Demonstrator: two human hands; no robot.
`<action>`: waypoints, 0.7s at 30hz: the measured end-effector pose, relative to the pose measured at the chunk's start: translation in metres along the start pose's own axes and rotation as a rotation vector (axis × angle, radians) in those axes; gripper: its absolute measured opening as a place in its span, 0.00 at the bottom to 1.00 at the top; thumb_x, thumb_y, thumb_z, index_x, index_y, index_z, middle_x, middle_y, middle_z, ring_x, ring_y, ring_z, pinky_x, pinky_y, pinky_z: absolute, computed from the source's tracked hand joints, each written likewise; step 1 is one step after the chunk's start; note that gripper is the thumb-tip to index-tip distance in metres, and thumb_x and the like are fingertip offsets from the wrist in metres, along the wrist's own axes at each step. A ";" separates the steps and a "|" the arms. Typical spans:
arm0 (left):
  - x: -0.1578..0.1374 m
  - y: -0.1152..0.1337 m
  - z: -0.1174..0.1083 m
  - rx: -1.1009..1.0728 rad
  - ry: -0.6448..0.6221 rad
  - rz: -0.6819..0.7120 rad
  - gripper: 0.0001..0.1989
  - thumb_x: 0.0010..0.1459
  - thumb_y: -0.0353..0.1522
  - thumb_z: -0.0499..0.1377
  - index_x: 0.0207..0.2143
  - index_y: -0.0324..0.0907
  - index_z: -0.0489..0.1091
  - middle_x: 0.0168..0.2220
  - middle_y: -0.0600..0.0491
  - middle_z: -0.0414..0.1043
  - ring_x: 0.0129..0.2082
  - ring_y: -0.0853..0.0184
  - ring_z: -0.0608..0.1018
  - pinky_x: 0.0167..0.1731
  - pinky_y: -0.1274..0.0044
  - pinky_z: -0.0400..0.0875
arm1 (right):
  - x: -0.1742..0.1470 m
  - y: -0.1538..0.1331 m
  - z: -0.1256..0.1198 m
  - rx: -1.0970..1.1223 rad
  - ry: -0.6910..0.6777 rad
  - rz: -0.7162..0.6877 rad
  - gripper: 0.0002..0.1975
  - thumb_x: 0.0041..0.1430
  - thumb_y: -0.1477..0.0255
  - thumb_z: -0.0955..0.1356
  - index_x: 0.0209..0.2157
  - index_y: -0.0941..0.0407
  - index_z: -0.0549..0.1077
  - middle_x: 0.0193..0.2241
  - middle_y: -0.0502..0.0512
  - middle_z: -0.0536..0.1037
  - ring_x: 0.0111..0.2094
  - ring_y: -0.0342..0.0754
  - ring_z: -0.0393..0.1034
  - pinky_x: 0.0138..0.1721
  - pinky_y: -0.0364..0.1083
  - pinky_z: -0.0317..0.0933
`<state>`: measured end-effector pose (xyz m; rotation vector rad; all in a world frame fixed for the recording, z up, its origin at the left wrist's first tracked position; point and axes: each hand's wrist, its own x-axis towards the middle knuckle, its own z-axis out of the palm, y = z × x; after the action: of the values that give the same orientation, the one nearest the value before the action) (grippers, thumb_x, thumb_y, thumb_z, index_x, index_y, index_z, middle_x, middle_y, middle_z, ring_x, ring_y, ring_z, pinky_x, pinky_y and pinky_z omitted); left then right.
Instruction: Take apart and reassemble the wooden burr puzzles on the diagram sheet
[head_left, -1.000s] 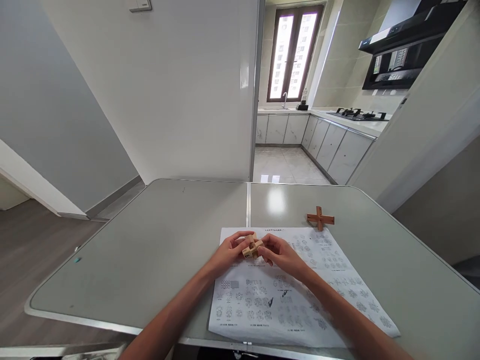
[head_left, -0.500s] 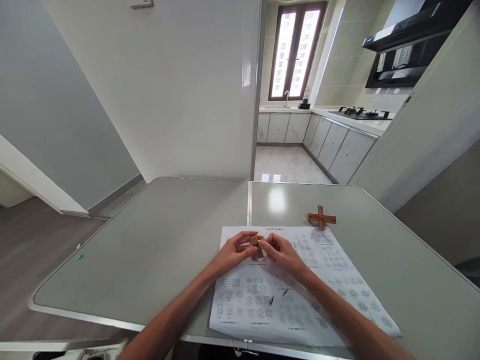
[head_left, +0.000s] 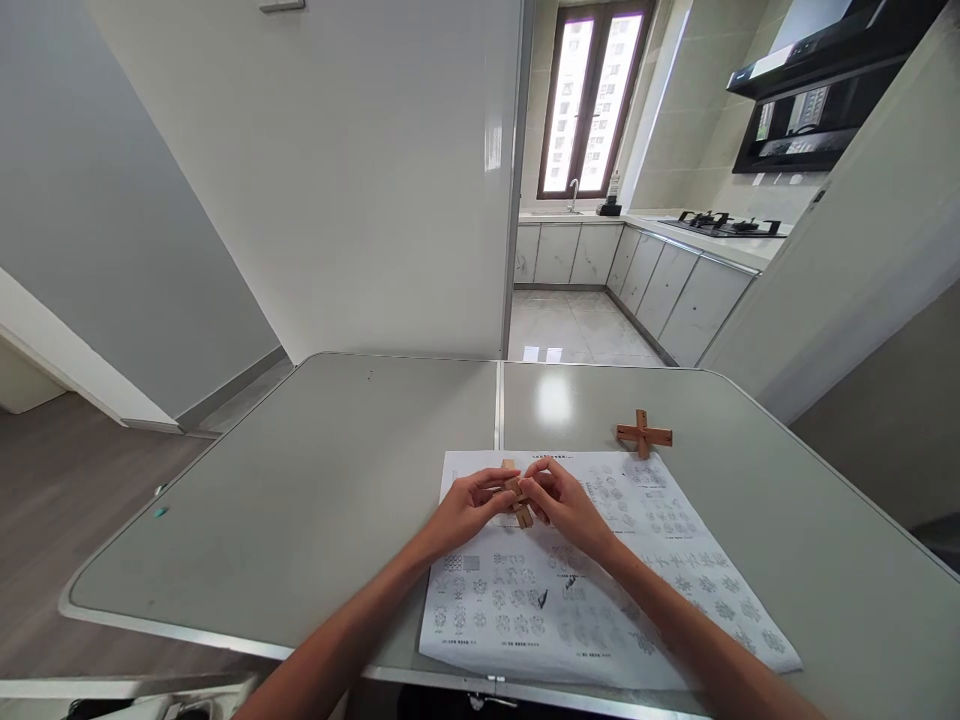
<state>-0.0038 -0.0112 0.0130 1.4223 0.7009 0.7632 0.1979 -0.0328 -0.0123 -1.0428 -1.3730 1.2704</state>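
Observation:
Between my two hands is a small brown wooden puzzle piece (head_left: 522, 514), made of crossing bars, held over a printed sheet. My left hand (head_left: 474, 502) grips it from the left, with thumb and fingers closed on it. From the right, my right hand (head_left: 553, 497) pinches it near its middle. Fingers cover much of its centre, so how the bars join is hidden. Under both hands lies the white instruction sheet (head_left: 517, 600), covered in small diagrams. A second wooden cross (head_left: 643, 434) rests at the sheet's far right edge, apart from my hands.
The grey folding table (head_left: 300, 480) has a metal rim and a seam down its middle. A small teal bit (head_left: 160, 512) lies near its left edge. Beyond the table stand a white wall panel (head_left: 375, 200) and a kitchen with a stove (head_left: 724, 226).
The wooden piece has turned in my fingers, and more of its lower bar now shows toward me. An upper end also appears above my left fingers. The other cross stays put.

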 end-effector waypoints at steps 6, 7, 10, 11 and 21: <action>0.002 0.003 -0.002 -0.058 0.025 -0.031 0.25 0.61 0.45 0.66 0.57 0.42 0.73 0.55 0.44 0.78 0.51 0.54 0.82 0.53 0.61 0.77 | 0.002 -0.003 -0.006 0.011 -0.058 0.012 0.22 0.65 0.47 0.66 0.39 0.53 0.67 0.21 0.43 0.68 0.20 0.41 0.59 0.23 0.42 0.55; 0.002 0.004 -0.002 -0.061 0.018 -0.032 0.25 0.62 0.45 0.66 0.56 0.42 0.72 0.52 0.44 0.79 0.49 0.54 0.83 0.52 0.62 0.78 | 0.002 -0.004 -0.007 0.005 -0.048 0.013 0.22 0.64 0.47 0.67 0.38 0.53 0.67 0.21 0.43 0.68 0.20 0.41 0.58 0.22 0.42 0.54; 0.001 0.005 -0.002 -0.055 -0.005 -0.026 0.23 0.63 0.45 0.65 0.54 0.40 0.71 0.45 0.45 0.81 0.44 0.57 0.84 0.48 0.63 0.79 | 0.001 -0.005 -0.006 -0.025 0.012 0.003 0.22 0.63 0.47 0.68 0.35 0.53 0.67 0.20 0.43 0.66 0.20 0.41 0.56 0.22 0.42 0.50; 0.001 0.004 -0.001 -0.047 -0.009 -0.019 0.23 0.62 0.44 0.65 0.54 0.40 0.71 0.45 0.45 0.80 0.44 0.58 0.83 0.47 0.64 0.79 | 0.001 -0.004 -0.006 -0.029 0.029 0.000 0.22 0.63 0.48 0.68 0.35 0.53 0.67 0.20 0.43 0.66 0.20 0.41 0.56 0.22 0.42 0.50; -0.001 -0.005 0.001 0.137 0.071 0.061 0.33 0.49 0.38 0.75 0.55 0.43 0.69 0.47 0.47 0.76 0.42 0.61 0.80 0.46 0.68 0.76 | 0.003 0.002 -0.003 0.043 0.007 0.000 0.22 0.65 0.47 0.66 0.37 0.53 0.67 0.20 0.45 0.71 0.17 0.40 0.58 0.20 0.41 0.52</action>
<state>-0.0031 -0.0124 0.0084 1.5525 0.7799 0.8290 0.2000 -0.0295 -0.0136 -1.0170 -1.3346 1.2903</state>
